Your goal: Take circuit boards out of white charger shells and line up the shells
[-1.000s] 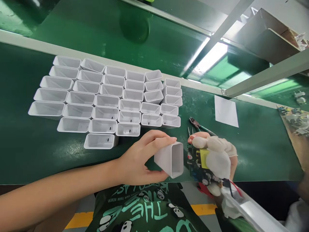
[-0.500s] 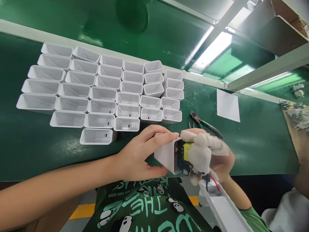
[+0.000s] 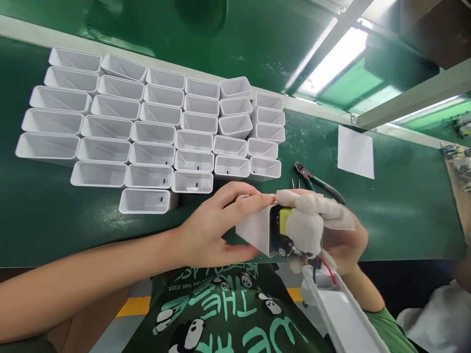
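- in the head view, the left hand [image 3: 211,228] was curved around a white, box-shaped plastic case [image 3: 253,230], fingers on the upper side and thumb below; the case was tilted on its side near the front edge of the glossy green table [image 3: 405,220], its open mouth toward the right hand.
- the right hand [image 3: 331,228], with white cloth covers on its fingers, was closed about a dark circuit board [image 3: 275,225] with a yellow block-shaped component [image 3: 284,221]; the board's front end was just within the mouth.
- a thin red wire [image 3: 328,270] led to a long white plastic part [image 3: 342,314]; whether any finger supported this part, i could not tell.
- the step in hand seemed to be the insertion of the board into the case.
- the next move called, in my judgement, for a straight push, with the case steady and the wire away from the rim.
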Action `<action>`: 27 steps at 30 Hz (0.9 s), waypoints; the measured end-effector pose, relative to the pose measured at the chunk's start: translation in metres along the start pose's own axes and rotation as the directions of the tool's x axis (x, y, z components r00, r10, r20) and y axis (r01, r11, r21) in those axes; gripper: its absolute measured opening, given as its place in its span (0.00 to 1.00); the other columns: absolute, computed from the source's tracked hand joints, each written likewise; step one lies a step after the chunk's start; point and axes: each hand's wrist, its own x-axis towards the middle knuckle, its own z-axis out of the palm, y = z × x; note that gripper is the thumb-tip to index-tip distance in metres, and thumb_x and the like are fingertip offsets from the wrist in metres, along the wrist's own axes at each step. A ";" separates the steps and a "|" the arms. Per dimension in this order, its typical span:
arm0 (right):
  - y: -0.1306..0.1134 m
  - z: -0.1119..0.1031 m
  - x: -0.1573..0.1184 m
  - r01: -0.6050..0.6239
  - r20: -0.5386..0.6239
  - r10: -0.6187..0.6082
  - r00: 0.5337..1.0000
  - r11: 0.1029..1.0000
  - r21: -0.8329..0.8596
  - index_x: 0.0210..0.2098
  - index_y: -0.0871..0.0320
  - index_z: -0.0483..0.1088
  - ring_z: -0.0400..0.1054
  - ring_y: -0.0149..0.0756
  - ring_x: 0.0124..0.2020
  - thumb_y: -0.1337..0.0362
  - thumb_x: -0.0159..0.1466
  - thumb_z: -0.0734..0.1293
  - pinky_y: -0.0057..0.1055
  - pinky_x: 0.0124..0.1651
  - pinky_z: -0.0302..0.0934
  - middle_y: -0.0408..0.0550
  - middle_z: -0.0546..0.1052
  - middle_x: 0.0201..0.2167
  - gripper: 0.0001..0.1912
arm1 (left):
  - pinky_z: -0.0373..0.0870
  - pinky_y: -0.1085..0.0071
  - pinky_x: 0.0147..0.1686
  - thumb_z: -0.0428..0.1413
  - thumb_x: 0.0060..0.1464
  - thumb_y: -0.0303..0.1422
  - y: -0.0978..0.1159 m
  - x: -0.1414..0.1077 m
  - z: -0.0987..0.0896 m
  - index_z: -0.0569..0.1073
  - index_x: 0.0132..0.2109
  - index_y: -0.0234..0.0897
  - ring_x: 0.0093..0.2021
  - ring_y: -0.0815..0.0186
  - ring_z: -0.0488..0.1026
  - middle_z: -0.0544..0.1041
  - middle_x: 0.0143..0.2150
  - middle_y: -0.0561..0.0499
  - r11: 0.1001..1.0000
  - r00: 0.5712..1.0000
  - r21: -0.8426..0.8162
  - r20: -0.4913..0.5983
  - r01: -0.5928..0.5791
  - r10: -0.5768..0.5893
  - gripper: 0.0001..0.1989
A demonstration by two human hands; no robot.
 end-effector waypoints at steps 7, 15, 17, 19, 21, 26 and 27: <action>0.001 -0.003 -0.001 0.009 0.026 -0.010 1.000 0.999 0.037 0.63 0.61 0.67 0.71 0.53 0.55 0.65 0.48 0.80 0.42 0.52 0.73 0.58 0.74 0.56 0.44 | 0.73 0.64 0.51 0.62 0.54 0.27 0.001 0.001 -0.001 0.62 0.65 0.39 0.53 0.60 0.71 0.71 0.52 0.42 1.000 1.000 0.028 0.023 0.009 -0.010 0.33; 0.003 -0.005 -0.004 -0.006 0.046 0.005 0.999 1.000 0.024 0.64 0.61 0.66 0.72 0.51 0.53 0.63 0.49 0.81 0.39 0.48 0.74 0.59 0.74 0.55 0.45 | 0.72 0.65 0.52 0.63 0.53 0.28 0.001 0.000 -0.001 0.63 0.63 0.34 0.53 0.60 0.71 0.70 0.52 0.41 1.000 1.000 0.030 0.015 -0.005 0.004 0.32; 0.003 -0.005 -0.005 0.010 0.027 -0.010 1.000 1.000 0.014 0.63 0.63 0.67 0.73 0.50 0.50 0.62 0.49 0.81 0.37 0.47 0.74 0.60 0.75 0.53 0.45 | 0.73 0.65 0.52 0.62 0.53 0.28 0.001 0.000 -0.001 0.63 0.64 0.35 0.53 0.60 0.71 0.71 0.52 0.41 0.999 1.000 0.037 0.018 0.000 0.000 0.32; 0.001 -0.004 -0.006 0.006 0.021 -0.006 1.000 1.000 0.002 0.62 0.62 0.67 0.73 0.49 0.50 0.62 0.48 0.81 0.36 0.47 0.73 0.60 0.76 0.53 0.44 | 0.73 0.64 0.52 0.62 0.54 0.29 0.001 0.000 0.000 0.63 0.64 0.38 0.53 0.60 0.71 0.71 0.52 0.42 0.999 1.000 0.051 0.020 0.005 -0.006 0.32; 0.000 -0.005 -0.007 -0.046 0.022 0.046 0.999 0.999 -0.015 0.62 0.59 0.68 0.73 0.49 0.50 0.63 0.49 0.80 0.37 0.48 0.73 0.58 0.76 0.53 0.42 | 0.73 0.64 0.51 0.61 0.55 0.29 0.001 0.000 0.000 0.62 0.64 0.39 0.53 0.60 0.71 0.72 0.52 0.42 0.998 1.000 0.062 0.024 0.011 -0.013 0.32; -0.003 -0.004 -0.006 -0.052 0.011 0.053 0.999 0.998 -0.020 0.63 0.56 0.67 0.74 0.50 0.49 0.64 0.53 0.78 0.40 0.48 0.74 0.57 0.76 0.53 0.39 | 0.74 0.63 0.50 0.61 0.55 0.29 0.003 0.001 0.000 0.63 0.64 0.38 0.53 0.60 0.72 0.72 0.52 0.42 0.997 1.000 0.077 0.008 0.019 -0.020 0.31; -0.004 -0.004 -0.006 -0.048 0.008 0.048 0.999 0.999 -0.020 0.63 0.56 0.67 0.74 0.50 0.48 0.64 0.54 0.78 0.41 0.48 0.74 0.57 0.77 0.53 0.38 | 0.74 0.64 0.50 0.61 0.55 0.29 0.003 0.001 0.000 0.63 0.64 0.38 0.53 0.60 0.71 0.72 0.52 0.42 0.997 1.000 0.078 0.007 0.019 -0.019 0.31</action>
